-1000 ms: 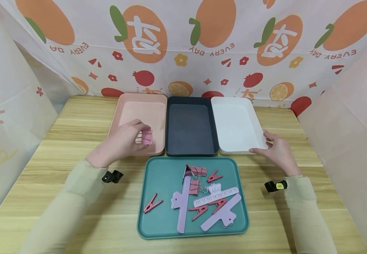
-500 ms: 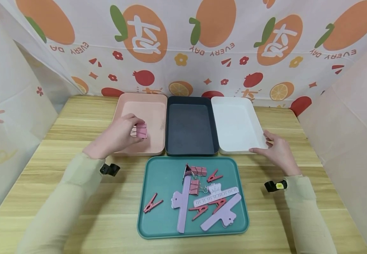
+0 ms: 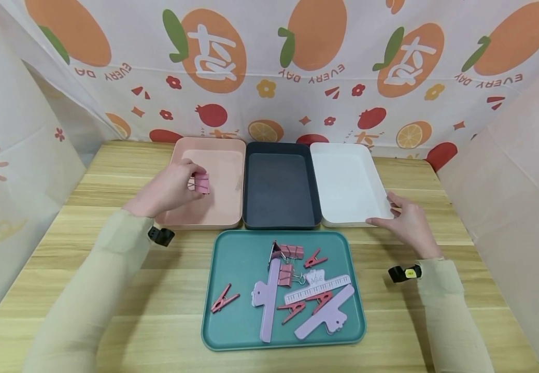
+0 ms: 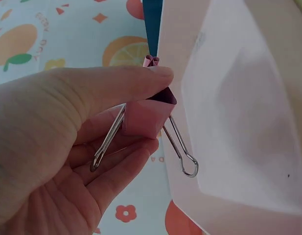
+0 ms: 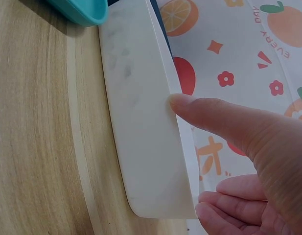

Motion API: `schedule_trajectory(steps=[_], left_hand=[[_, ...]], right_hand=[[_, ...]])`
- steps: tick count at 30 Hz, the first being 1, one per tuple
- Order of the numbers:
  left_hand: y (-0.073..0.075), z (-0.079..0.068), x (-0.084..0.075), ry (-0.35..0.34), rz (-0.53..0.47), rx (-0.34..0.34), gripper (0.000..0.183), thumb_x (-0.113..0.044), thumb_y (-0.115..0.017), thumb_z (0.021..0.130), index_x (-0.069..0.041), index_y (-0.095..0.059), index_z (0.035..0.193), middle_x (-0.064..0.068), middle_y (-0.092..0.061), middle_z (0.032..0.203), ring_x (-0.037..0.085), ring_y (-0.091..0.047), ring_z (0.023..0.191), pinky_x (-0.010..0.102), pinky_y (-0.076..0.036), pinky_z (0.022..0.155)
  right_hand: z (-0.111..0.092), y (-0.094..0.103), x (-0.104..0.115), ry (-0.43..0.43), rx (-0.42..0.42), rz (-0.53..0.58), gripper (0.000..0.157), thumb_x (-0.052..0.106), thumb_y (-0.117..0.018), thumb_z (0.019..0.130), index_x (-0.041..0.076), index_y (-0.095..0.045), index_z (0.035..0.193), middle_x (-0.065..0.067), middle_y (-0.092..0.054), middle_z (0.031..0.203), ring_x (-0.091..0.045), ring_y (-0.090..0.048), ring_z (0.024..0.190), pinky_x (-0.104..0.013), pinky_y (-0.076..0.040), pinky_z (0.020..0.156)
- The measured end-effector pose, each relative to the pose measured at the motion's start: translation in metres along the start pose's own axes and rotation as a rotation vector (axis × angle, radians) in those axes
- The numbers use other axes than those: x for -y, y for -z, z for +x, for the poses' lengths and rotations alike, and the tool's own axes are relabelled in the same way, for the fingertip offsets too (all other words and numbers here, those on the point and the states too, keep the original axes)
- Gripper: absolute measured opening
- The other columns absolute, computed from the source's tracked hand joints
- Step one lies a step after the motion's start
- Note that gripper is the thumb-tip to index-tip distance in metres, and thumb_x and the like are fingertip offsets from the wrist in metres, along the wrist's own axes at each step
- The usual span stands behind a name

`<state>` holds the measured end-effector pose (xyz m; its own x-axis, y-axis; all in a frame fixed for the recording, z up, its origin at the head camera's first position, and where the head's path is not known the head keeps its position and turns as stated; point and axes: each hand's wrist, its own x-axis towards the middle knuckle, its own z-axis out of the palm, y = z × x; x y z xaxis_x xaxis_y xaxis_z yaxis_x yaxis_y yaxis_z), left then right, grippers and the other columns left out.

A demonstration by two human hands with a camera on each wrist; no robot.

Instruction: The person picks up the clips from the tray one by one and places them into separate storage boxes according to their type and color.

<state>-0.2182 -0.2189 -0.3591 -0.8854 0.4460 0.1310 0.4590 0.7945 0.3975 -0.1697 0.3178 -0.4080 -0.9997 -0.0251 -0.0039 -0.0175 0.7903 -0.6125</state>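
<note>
My left hand [image 3: 170, 187] is above the pink tray [image 3: 225, 207], pinching a pink binder clip [image 3: 201, 184] between thumb and fingers. In the left wrist view, the thumb lies across the top of the binder clip [image 4: 146, 117], and its two silver wire handles point downward. My right hand [image 3: 409, 223] rests at the near right corner of the white tray [image 3: 344, 181]. Its thumb touches the rim in the right wrist view, while the relaxed fingers lie along the corner. A teal tray [image 3: 237, 331] holds more pink binder clips [image 3: 285, 274], red clothespins [image 3: 224, 299] and lilac long-bar clips [image 3: 269, 305].
A dark navy tray [image 3: 281, 186] stands between the pink and white trays. All of them sit on a wooden table [image 3: 167, 321]. A fruit-print cloth [image 3: 269, 62] hangs right behind the trays, and pale cloth walls flank both sides.
My left hand, still pinching the binder clip, has moved left and a little farther back over the pink tray. The right hand and the clips on the teal tray stay in place.
</note>
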Motion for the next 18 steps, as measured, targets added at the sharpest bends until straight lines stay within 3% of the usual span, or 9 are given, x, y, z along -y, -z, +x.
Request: schedule_trajectory(steps=[12, 18], left_hand=[[0.004, 0.022, 0.018, 0.110, -0.006, 0.069, 0.032, -0.002, -0.080, 0.084, 0.008, -0.067, 0.111, 0.018, -0.063, 0.104, 0.033, -0.057, 0.094, 0.048, -0.051, 0.088], [0.004, 0.034, 0.026, 0.176, -0.030, 0.108, 0.030, 0.001, -0.076, 0.087, 0.008, -0.066, 0.114, 0.022, -0.062, 0.107, 0.037, -0.054, 0.101, 0.051, -0.048, 0.096]], right_hand=[[0.001, 0.000, -0.001, -0.012, 0.005, -0.007, 0.109, 0.050, -0.089, 0.076, -0.009, -0.037, 0.152, -0.030, -0.041, 0.151, -0.048, -0.054, 0.125, -0.052, -0.050, 0.096], [0.001, 0.000, -0.002, -0.008, 0.002, 0.004, 0.109, 0.050, -0.089, 0.076, -0.009, -0.037, 0.152, -0.029, -0.041, 0.152, -0.048, -0.055, 0.125, -0.051, -0.051, 0.096]])
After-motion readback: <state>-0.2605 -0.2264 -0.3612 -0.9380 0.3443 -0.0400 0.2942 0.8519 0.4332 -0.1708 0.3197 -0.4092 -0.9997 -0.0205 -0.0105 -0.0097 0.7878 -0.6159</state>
